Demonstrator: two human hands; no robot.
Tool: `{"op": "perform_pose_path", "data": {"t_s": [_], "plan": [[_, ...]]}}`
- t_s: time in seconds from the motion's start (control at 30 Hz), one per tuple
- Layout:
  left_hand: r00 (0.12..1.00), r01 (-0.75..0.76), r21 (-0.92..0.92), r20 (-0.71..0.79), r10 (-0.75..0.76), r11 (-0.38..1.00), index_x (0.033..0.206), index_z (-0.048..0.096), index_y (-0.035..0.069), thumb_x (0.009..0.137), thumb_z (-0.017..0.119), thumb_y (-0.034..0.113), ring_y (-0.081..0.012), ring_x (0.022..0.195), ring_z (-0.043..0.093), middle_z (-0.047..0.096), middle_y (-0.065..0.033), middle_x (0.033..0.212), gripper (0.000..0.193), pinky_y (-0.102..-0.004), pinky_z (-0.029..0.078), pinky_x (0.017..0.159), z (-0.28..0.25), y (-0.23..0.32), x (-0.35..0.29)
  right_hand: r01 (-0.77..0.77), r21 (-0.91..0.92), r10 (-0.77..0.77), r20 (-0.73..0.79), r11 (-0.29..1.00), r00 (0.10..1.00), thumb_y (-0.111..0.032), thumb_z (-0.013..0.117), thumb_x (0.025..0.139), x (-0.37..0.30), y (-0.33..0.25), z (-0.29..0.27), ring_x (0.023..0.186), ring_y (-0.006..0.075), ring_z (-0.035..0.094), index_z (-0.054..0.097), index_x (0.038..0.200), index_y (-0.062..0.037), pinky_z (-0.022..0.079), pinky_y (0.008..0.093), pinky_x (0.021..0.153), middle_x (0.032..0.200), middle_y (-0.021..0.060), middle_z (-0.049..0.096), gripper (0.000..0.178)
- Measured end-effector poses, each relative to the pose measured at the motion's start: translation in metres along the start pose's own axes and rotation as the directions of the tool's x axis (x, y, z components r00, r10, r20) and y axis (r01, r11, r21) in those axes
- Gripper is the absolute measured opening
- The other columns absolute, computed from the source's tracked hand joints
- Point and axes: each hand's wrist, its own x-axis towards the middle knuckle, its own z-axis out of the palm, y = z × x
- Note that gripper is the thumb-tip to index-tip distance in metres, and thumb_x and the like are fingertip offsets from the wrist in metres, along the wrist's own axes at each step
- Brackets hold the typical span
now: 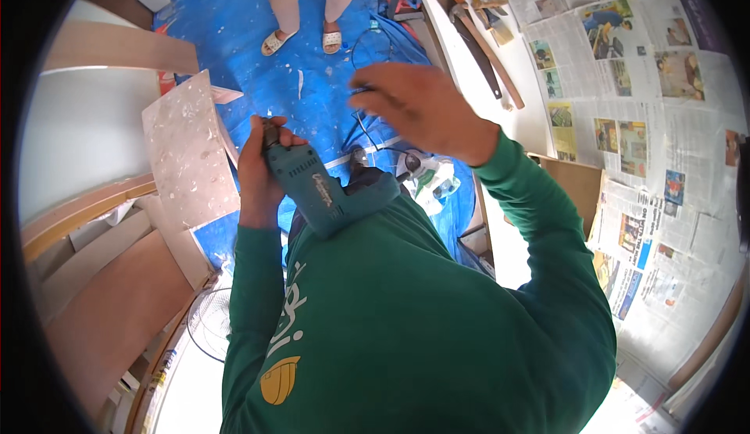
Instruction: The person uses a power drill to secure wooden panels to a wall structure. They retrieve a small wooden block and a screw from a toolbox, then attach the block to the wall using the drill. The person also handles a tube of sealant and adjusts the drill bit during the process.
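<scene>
1. Drill (319, 200): teal, boxy housing with rounded edges, a row of narrow dark vent slots and a pale script marking along the visible flank. Handle juts off to the right, same teal.
2. Front end: dark chuck (271, 133), worn-looking, pointing away from the wearer and slightly left. Whether a bit is fitted cannot be told.
3. Position: drill held in the air before the wearer's belly, body aslant, rear end overlapping the green sweatshirt (406, 309); contact there cannot be judged.
4. Left grip (260, 170): closed round the nose of the drill, fingers wrapping by the chuck.
5. Right grip (426, 114): raised beyond the handle and apart from the drill, loosely spread, fingers stretched leftward; slightly blurred.
6. Right side: white bench (533, 131) with a handsaw (478, 53) and other tools; newspaper sheets (578, 82) beyond.
7. Left side: paint-spotted board (183, 157).
8. Floor: blue tarp (223, 24), speckled white; another person's sandalled feet (332, 39) stand on it.
</scene>
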Motion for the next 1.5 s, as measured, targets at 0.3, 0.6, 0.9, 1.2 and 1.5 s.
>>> {"op": "perform_pose_path", "data": {"t_s": [0.3,0.6,0.9,1.2,1.5], "plan": [[0.997,-0.045,0.047,0.072,0.041,0.998,0.124,0.061,0.002,0.118,0.042,0.047,-0.0231,0.087,0.069,0.062,-0.0049,0.085,0.050,-0.0443,0.058,0.094,0.001,0.013,-0.004,-0.657,0.584,0.613,0.315,0.476,0.725,-0.019,0.075,0.102,-0.141,0.023,0.038,0.086,0.0162,0.068,0.074,0.110,0.0000,0.052,0.0344,0.076,0.097,0.0092,0.075,0.021],[0.992,-0.032,0.174,0.126,0.010,0.984,0.128,0.058,-0.001,0.115,0.051,0.047,-0.0262,0.088,0.073,0.068,-0.0095,0.087,0.050,-0.0440,0.061,0.081,-0.002,0.026,0.001,-0.736,0.344,0.646,0.352,0.584,0.677,-0.026,0.075,0.102,-0.137,0.025,0.075,0.074,0.0166,0.052,0.055,0.088,-0.0042,0.043,0.0398,0.067,0.077,0.0042,0.050,0.033],[0.961,-0.009,0.271,0.270,-0.067,0.963,0.122,0.065,-0.001,0.114,0.057,0.040,-0.0251,0.087,0.074,0.071,-0.0100,0.087,0.042,-0.0401,0.062,0.080,0.019,0.065,-0.002,-0.807,0.584,0.575,0.630,0.093,0.522,-0.007,0.089,0.087,-0.123,0.013,0.088,0.083,0.0103,0.060,0.074,0.129,-0.0022,0.048,0.0307,0.076,0.090,-0.0004,0.068,0.045],[0.958,-0.011,0.182,0.283,-0.042,0.983,0.125,0.062,-0.002,0.118,0.046,0.039,-0.0262,0.091,0.073,0.067,-0.0114,0.089,0.045,-0.0400,0.061,0.082,-0.002,0.078,-0.016,-0.872,0.488,0.499,0.746,0.040,0.441,-0.002,0.090,0.084,-0.095,0.008,0.077,0.090,0.0152,0.071,0.076,0.126,0.0017,0.057,0.0314,0.085,0.097,0.0070,0.076,0.044],[0.980,-0.006,0.145,0.199,-0.023,0.989,0.126,0.061,-0.001,0.118,0.044,0.045,-0.0291,0.093,0.070,0.065,-0.0105,0.087,0.049,-0.0463,0.058,0.089,-0.041,0.095,-0.011,-0.866,0.479,0.585,0.666,0.142,0.464,-0.012,0.093,0.086,-0.077,-0.003,0.109,0.078,0.0091,0.060,0.080,0.117,-0.0042,0.047,0.0289,0.068,0.084,-0.0007,0.066,0.035]]}}
